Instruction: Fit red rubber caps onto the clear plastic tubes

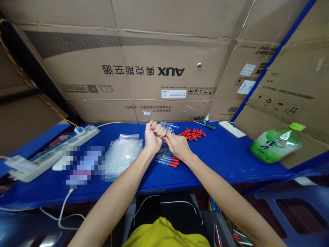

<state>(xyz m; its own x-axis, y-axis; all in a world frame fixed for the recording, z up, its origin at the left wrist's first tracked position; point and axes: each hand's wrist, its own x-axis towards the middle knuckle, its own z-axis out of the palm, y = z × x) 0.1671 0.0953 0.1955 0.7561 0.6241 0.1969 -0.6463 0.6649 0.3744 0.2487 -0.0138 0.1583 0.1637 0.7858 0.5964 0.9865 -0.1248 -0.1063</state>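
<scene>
My left hand (155, 136) is closed in a fist above the middle of the blue table. Beside it, touching it, my right hand (178, 145) pinches a red rubber bulb (166, 136), of which only a small bit shows between the hands. It looks like part of a dropper whose clear tube is hidden in my left fist. Below my hands lie several droppers (172, 165), clear tubes with red bulbs on their ends. Just behind my right hand is a pile of loose red rubber bulbs (193, 134). Loose clear tubes (169, 125) lie behind my hands.
Clear plastic bags (123, 159) lie to the left, near a blurred-out phone (86, 166) and a power strip (55, 154). A screwdriver (205, 125), a white flat device (232, 129) and a green bottle (276, 145) are to the right. A cardboard wall (138, 51) stands behind the table.
</scene>
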